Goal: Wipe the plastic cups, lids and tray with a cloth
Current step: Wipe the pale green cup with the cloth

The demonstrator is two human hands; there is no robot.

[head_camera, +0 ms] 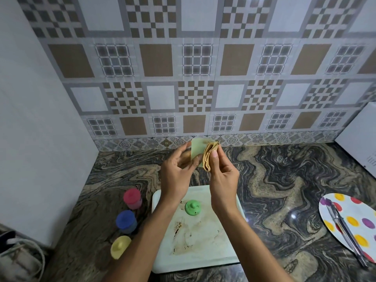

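Cup (196,149), cloth (208,159) held aloft — past tray (195,259) edge.

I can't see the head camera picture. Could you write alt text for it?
The left hand holds a pale green cup while the right hand pinches a folded tan cloth against it, above a stained white tray bearing a green lid.

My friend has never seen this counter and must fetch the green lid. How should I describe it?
Find the white tray in the middle of the marbled counter. The green lid lies on its far part. It alone is on the tray; the pink lid, blue lid and yellow lid stand to its left.
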